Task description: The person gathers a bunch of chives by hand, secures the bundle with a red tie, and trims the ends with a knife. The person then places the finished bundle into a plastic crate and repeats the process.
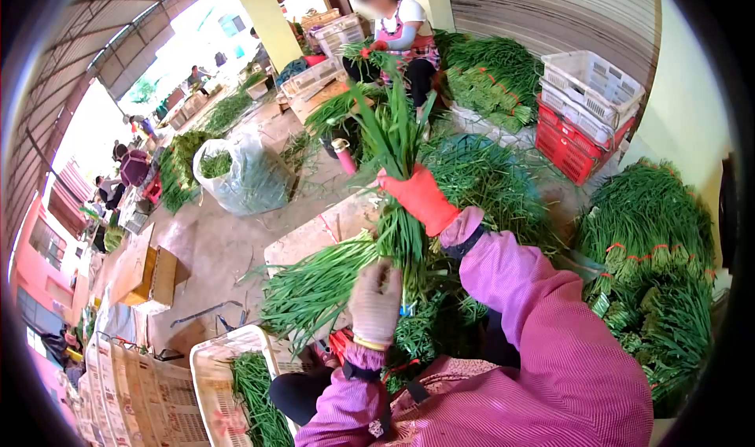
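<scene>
My right hand [421,197], in an orange-red glove, is wrapped round an upright bunch of long green chives [393,132]. Leaves rise above the fist and more hang below it. Close against the lower end of that bunch is my left hand [376,301], in a beige glove. Its fingers point up and are drawn together; what they hold, if anything, I cannot make out. A loose pile of chives [314,286] lies beside it on a pale board [295,250]. Another heap of greens [480,179] spreads beyond my right forearm.
A white crate [199,368] with greens stands at lower left. Tied bundles [645,211] are stacked at right, near red and white crates [578,144]. A plastic sack [248,175] and pink bottle [344,157] stand ahead. A seated co-worker [405,42] handles greens.
</scene>
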{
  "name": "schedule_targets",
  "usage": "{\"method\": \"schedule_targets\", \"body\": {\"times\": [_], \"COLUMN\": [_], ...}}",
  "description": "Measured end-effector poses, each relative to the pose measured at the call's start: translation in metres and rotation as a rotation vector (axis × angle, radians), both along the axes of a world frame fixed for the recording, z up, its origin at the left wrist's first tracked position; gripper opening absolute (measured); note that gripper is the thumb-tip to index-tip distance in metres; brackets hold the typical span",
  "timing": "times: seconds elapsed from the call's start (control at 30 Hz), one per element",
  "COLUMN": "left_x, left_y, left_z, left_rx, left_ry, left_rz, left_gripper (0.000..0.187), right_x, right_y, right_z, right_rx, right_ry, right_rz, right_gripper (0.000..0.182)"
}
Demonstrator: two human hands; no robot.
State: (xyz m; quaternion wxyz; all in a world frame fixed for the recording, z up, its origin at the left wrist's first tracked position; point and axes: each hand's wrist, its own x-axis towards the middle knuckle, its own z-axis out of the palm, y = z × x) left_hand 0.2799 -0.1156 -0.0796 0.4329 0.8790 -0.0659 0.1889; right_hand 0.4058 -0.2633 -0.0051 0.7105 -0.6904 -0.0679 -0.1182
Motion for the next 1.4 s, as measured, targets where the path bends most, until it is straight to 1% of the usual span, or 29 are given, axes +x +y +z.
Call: {"method": "schedule_targets", "body": {"times": [0.03, 0.1, 0.17, 0.2, 0.3, 0.33, 0.37, 0.4, 0.43, 0.47, 0.63, 0.7, 0.73, 0.77, 0.8, 0.83, 0.87, 0.9, 0.93, 0.97, 1.0, 1.03, 1.1, 1.17, 1.2, 1.27, 1.3, 1.37, 1.4], "left_x": [-0.011, -0.021, -0.015, -0.012, -0.012, -0.015, -0.017, -0.018, -0.019, -0.021, -0.019, -0.018, -0.015, -0.038, -0.062, -0.049, -0.059, -0.070, -0.068, -0.069, -0.074, -0.079, -0.087, -0.086, -0.090, -0.101, -0.104, -0.108, -0.111], "left_y": [-0.001, -0.006, -0.023, -0.025, -0.025, -0.022, -0.020, -0.021, -0.019, -0.018, -0.001, 0.015, 0.022, 0.022, 0.022, 0.036, 0.040, 0.044, 0.054, 0.063, 0.069, 0.075, 0.084, 0.092, 0.096, 0.103, 0.104, 0.092, 0.097], "left_z": [-0.008, -0.022, -0.027, -0.024, -0.001, 0.004, 0.002, -0.001, -0.007, -0.016, -0.092, -0.120, -0.128, -0.071, -0.012, -0.031, -0.012, 0.007, 0.002, -0.005, -0.006, -0.005, -0.005, -0.015, -0.020, -0.029, -0.024, -0.003, -0.010], "left_rx": [-0.417, -0.939, -1.333, -1.376, -1.620, -1.668, -1.703, -1.716, -1.728, -1.736, -1.735, -1.702, -1.639, -1.410, -1.105, -0.794, -0.737, -0.682, -0.671, -0.661, -0.706, -0.747, -0.612, -0.290, -0.290, -0.265, -0.206, -0.235, -0.236], "left_ry": [0.380, 0.777, 0.971, 0.985, 0.872, 0.824, 0.810, 0.810, 0.846, 0.887, 1.265, 1.413, 1.395, 1.135, 0.949, 0.868, 0.828, 0.792, 0.853, 0.914, 0.958, 1.003, 1.030, 0.963, 0.974, 0.919, 0.914, 1.035, 1.045], "left_rz": [-0.200, -0.516, -0.701, -0.746, -0.896, -0.925, -0.958, -0.990, -1.020, -1.050, -1.236, -1.258, -1.204, -0.993, -0.748, -0.700, -0.645, -0.587, -0.656, -0.721, -0.713, -0.707, -0.720, -0.831, -0.825, -0.726, -0.772, -0.721, -0.718], "left_gripper": [0.035, 0.062, 0.092, 0.106, 0.077, 0.074, 0.072, 0.069, 0.067, 0.065, 0.053, 0.049, 0.046, 0.042, 0.038, 0.033, 0.030, 0.027, 0.020, 0.014, 0.013, 0.013, 0.013, 0.010, 0.010, 0.016, 0.024, 0.027, 0.027], "right_x": [-0.007, -0.016, -0.028, -0.038, -0.085, -0.102, -0.123, -0.136, -0.148, -0.160, -0.208, -0.221, -0.225, -0.226, -0.227, -0.229, -0.234, -0.237, -0.226, -0.215, -0.193, -0.178, -0.146, -0.124, -0.113, -0.089, -0.076, -0.054, -0.054], "right_y": [-0.001, -0.001, 0.000, 0.000, 0.007, 0.010, 0.013, 0.004, -0.004, -0.007, -0.018, -0.024, -0.025, -0.026, -0.027, -0.027, -0.032, -0.036, -0.038, -0.041, -0.050, -0.058, -0.058, -0.049, -0.043, -0.030, -0.030, -0.022, -0.024], "right_z": [0.014, 0.025, 0.018, 0.013, -0.020, -0.032, -0.039, -0.037, -0.036, -0.050, -0.093, -0.086, -0.090, -0.090, -0.090, -0.090, -0.071, -0.050, -0.049, -0.038, -0.036, -0.029, -0.038, -0.054, -0.065, -0.097, -0.129, -0.157, -0.165], "right_rx": [0.064, -0.004, 0.009, -0.004, -0.021, 0.088, 0.544, -0.182, -0.743, -0.848, -1.077, -1.127, -1.185, -1.181, -1.002, -0.816, -0.725, -1.000, -0.944, -0.758, -0.740, -0.716, -0.857, -0.786, -0.779, -1.329, -1.193, -1.217, -1.212], "right_ry": [-0.060, -0.154, -0.275, -0.283, -0.154, -0.072, 0.083, -0.408, -0.942, -1.005, -1.145, -1.037, -1.017, -1.020, -0.970, -0.911, -0.711, -0.459, -0.689, -0.331, -0.310, -0.172, -0.437, -0.503, -0.494, -0.037, -0.268, -0.226, -0.219], "right_rz": [0.018, -0.012, 0.115, 0.176, 0.517, 0.663, 0.867, 0.789, 0.446, 0.435, 0.268, 0.406, 0.462, 0.461, 0.642, 0.813, 0.810, 0.659, 0.239, 0.148, 0.037, 0.043, -0.148, -0.093, -0.089, 0.129, 0.100, 0.297, 0.304], "right_gripper": [0.023, 0.027, 0.021, 0.023, 0.028, 0.029, 0.032, 0.033, 0.035, 0.033, 0.037, 0.046, 0.059, 0.059, 0.058, 0.057, 0.052, 0.049, 0.049, 0.052, 0.063, 0.081, 0.107, 0.097, 0.097, 0.087, 0.069, 0.048, 0.048]}}
